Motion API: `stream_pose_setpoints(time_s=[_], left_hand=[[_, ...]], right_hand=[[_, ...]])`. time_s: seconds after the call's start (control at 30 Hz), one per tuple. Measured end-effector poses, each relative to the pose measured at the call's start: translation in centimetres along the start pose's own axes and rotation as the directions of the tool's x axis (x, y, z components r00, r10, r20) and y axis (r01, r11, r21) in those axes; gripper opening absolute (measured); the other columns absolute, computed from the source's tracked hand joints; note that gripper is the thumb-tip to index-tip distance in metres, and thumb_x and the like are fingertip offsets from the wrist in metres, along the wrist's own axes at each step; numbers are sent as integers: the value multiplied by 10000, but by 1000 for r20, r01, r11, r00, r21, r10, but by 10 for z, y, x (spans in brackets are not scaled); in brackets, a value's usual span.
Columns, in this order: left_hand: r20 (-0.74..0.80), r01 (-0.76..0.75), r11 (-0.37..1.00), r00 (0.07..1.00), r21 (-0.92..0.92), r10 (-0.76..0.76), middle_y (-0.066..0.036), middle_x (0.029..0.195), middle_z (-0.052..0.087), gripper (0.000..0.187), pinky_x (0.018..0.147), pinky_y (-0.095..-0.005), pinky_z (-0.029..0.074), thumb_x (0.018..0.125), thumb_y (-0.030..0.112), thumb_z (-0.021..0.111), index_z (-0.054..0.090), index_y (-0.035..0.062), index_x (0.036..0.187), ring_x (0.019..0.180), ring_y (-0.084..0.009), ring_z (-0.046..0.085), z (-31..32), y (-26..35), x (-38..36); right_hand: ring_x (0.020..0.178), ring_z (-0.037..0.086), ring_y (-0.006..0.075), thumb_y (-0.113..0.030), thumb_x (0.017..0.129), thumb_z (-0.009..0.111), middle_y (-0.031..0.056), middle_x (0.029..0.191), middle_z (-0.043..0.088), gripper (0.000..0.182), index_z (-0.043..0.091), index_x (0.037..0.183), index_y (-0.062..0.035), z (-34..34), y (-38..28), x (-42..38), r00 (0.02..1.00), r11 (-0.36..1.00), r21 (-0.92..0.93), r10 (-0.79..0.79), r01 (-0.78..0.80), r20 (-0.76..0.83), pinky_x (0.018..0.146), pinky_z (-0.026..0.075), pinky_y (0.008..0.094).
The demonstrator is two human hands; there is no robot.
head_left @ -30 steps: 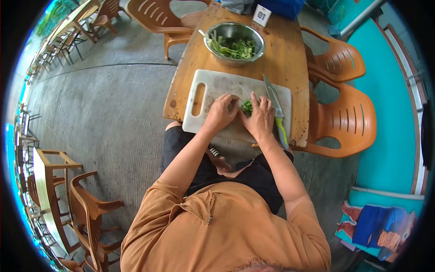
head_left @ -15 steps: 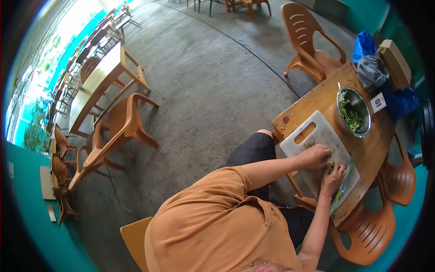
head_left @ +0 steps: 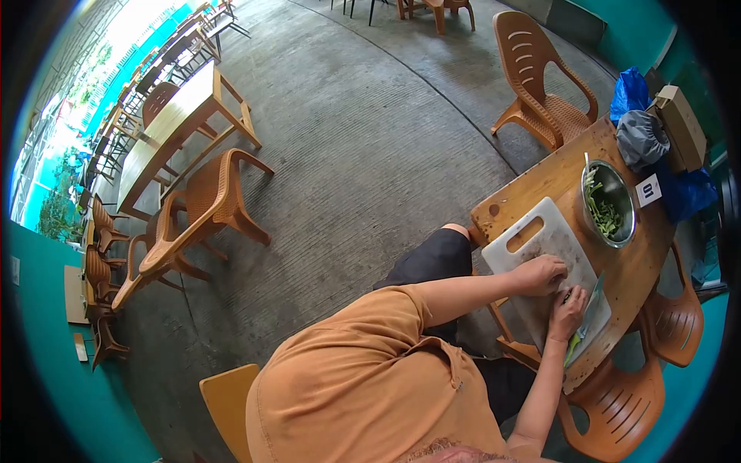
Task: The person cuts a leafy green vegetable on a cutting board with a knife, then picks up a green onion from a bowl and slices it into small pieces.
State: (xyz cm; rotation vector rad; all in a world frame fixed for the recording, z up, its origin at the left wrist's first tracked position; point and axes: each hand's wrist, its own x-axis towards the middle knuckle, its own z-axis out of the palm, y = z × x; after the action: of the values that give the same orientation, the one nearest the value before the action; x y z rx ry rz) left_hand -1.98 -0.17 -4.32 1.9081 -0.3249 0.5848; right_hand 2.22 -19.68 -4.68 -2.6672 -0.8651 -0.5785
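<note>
My left hand is over the white cutting board, fingers curled and pinched together; what they hold, if anything, is hidden. Close beside it, my right hand has its fingers closed on a small bit of dark green vegetable, mostly covered by the fingers. A knife lies on the board just right of my right hand. Below that wrist, a light green stalk rests near the board's edge. Farther back on the table stands a steel bowl containing cut greens and a utensil handle.
The wooden table also bears a card marked 01, a grey bag, a blue bag and a cardboard box. Brown plastic chairs stand around it. Another table is at the left.
My hands have drawn slightly apart, and less of the green bit shows between them. The whole view has shifted a little; the bowl and the knife stay in place.
</note>
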Motion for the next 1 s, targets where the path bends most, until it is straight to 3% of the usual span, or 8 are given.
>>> stream_pose_setpoints(time_s=[0.2, 0.4, 0.6, 0.67, 0.73, 0.8, 0.83, 1.0], left_hand=[[0, 9, 999, 1000, 43, -9, -200, 988, 698, 172, 902, -522, 553, 878, 103, 744, 706, 23, 1026, 990, -444, 681, 1, -4, 1], [46, 89, 992, 995, 85, -93, -210, 1048, 729, 148, 909, -503, 576, 930, 90, 712, 742, 14, 1053, 1021, -423, 708, 1, 4, 7], [43, 66, 995, 997, 81, -70, -173, 1044, 732, 134, 894, -481, 576, 958, 75, 709, 734, 16, 1076, 1030, -402, 706, -1, 11, 8], [48, 50, 992, 997, 117, -55, -165, 1043, 732, 135, 882, -469, 575, 962, 75, 711, 736, 24, 1084, 1027, -391, 706, 0, 9, 7], [69, 92, 990, 993, 107, -100, -160, 1029, 728, 138, 872, -460, 572, 962, 79, 716, 739, 28, 1089, 1007, -382, 704, 0, 10, 6], [64, 82, 990, 994, 112, -90, -154, 1014, 723, 142, 873, -458, 570, 961, 74, 716, 739, 27, 1094, 992, -374, 702, 0, 10, 7], [61, 80, 991, 994, 107, -87, -154, 1014, 723, 142, 873, -458, 570, 961, 74, 716, 739, 27, 1094, 992, -374, 702, 1, 9, 7], [62, 96, 989, 993, 111, -103, -147, 1025, 717, 133, 898, -459, 570, 955, 63, 721, 733, 32, 1084, 1008, -379, 702, 0, 12, 6]], right_hand=[[1074, 647, 459, -157, 1055, 575, 223, 1154, 651, 167, 643, 1153, -40, 12, 12, -5, 1000, 999, 31, -9, 9, -8, 911, 544, 540], [950, 698, 408, -184, 1057, 615, 170, 1034, 665, 117, 655, 1072, -75, -4, 0, 1, 997, 995, -76, 62, -58, 52, 792, 596, 506], [886, 714, 422, -189, 1057, 645, 184, 987, 703, 158, 673, 1044, -34, -18, 4, 15, 983, 964, 214, 176, -160, -54, 768, 586, 525], [801, 710, 431, -213, 1058, 670, 199, 911, 729, 205, 716, 1036, -14, -26, 6, 22, 874, 751, 457, 457, -477, 162, 749, 573, 508], [688, 690, 317, -252, 1065, 686, 119, 791, 720, 239, 754, 1027, -26, -21, 14, 27, 895, 722, 570, 442, -392, 56, 648, 545, 419], [662, 625, 166, -259, 1063, 699, 25, 826, 689, 216, 766, 1033, -56, -32, 17, 32, 638, 163, 695, 578, -700, 508, 568, 489, 322], [674, 567, 88, -267, 1073, 689, -25, 861, 637, 203, 768, 1037, -83, -35, 17, 35, 611, 57, 716, 571, -696, 549, 539, 441, 253], [674, 587, 96, -292, 1078, 678, -21, 842, 620, 213, 761, 1045, -99, -51, 30, 67, 577, -105, 719, 523, -687, 628, 529, 461, 259]])
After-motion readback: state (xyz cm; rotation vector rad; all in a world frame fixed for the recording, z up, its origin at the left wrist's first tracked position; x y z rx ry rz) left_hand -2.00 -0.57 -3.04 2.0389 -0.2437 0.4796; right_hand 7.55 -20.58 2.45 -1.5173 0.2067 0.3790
